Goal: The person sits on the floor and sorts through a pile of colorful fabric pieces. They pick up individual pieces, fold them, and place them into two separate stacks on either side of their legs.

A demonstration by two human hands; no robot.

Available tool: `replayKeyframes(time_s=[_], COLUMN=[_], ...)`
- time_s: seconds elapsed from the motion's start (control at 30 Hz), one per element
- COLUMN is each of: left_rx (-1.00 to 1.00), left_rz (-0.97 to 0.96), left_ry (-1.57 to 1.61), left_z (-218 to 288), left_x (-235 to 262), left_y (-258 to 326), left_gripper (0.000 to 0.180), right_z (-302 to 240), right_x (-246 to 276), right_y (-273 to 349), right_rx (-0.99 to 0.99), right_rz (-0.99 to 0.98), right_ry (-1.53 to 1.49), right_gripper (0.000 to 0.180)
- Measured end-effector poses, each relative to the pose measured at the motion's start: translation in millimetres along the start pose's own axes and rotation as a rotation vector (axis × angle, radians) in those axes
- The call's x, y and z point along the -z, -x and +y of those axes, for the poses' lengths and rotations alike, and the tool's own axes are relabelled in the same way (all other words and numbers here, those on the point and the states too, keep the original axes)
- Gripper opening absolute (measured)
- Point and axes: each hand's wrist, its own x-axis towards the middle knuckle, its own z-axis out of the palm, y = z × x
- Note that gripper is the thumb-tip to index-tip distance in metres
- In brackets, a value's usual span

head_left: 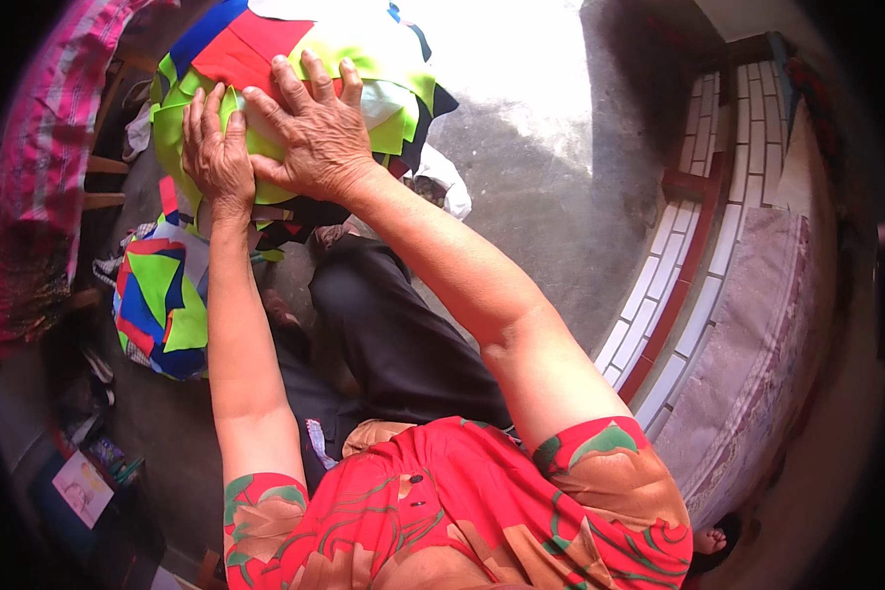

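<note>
Top edge of the patchwork bundle (295,69) is cut off by the frame at 12 o'clock; its underside is hidden by both hands and the dark scraps beneath. What the bundle rests on cannot be made out. Far left is dark and blurred; only a pink striped cloth (44,147) is readable at 10 o'clock.

Left hand (216,157) is laid flat on the lime-green panel at 11 o'clock, fingers straight and close together, palm down, nothing gripped. Right hand (315,133) is pressed on the same bundle just beside it, fingers splayed wide over red and green patches, thumb touching the left hand's edge. No pinch is seen on either.

A second patchwork piece (162,305), in red, blue and green, is seen lower, at 9 o'clock, apart from the hands. Dark trousers (393,334) are seen at centre, a tiled red-edged step (698,246) at 3 o'clock on the concrete floor (551,167).
</note>
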Motion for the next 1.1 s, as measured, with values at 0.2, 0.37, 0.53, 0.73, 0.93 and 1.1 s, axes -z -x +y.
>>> replayKeyframes(time_s=[0.2, 0.37, 0.53, 0.73, 0.93, 1.1], left_rx=[-0.025, 0.011, -0.021, 0.116, 0.148, 0.188], left_rz=[0.064, 0.104, 0.137, 0.059, 0.023, -0.039], left_ry=[-0.039, 0.000, -0.048, -0.044, -0.074, -0.013], left_z=[-3, -3, -1, 5, 14, 12], left_x=[-12, -18, -12, -5, -3, 1], left_y=[0, 3, 3, 7, 7, 4], left_gripper=[0.036, 0.037, 0.037, 0.042, 0.044, 0.048], right_z=[4, 7, 5, 2, 2, 0], right_x=[1, -2, 0, 0, 15, 18], right_y=[-3, -2, -4, -4, -3, -4], right_rx=[0.022, 0.062, 0.088, 0.109, 0.099, 0.125], right_rz=[0.004, 0.014, 0.043, -0.042, -0.142, -0.187], right_ry=[0.004, 0.064, 0.052, 0.046, 0.006, 0.085], right_gripper=[0.071, 0.068, 0.066, 0.068, 0.073, 0.071])
